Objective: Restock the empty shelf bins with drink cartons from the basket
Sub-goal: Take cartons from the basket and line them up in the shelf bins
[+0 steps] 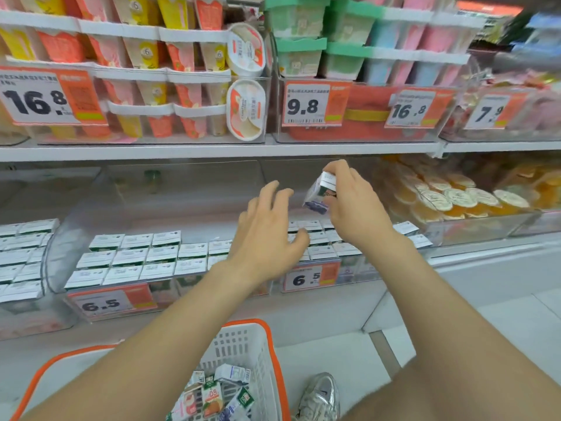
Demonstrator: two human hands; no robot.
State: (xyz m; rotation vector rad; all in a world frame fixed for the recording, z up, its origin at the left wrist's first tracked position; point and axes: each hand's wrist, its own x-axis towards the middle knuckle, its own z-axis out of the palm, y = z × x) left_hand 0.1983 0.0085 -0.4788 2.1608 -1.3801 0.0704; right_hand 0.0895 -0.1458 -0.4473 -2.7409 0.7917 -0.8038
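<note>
Left grip (267,235) holds nothing: your fingers are spread over the carton rows (136,256) in the clear shelf bins (69,232). Basket (239,347) sits below between your forearms, with loose cartons (218,390) inside. Right grip (358,208) pinches a tilted drink carton (320,192) above the rows further right.

1 view: head-worn, wide-angle. Faces forward and down at the shelf (212,151) front, near it. Basket (252,323) low in frame, close under the camera. Edges bow and blur.
</note>
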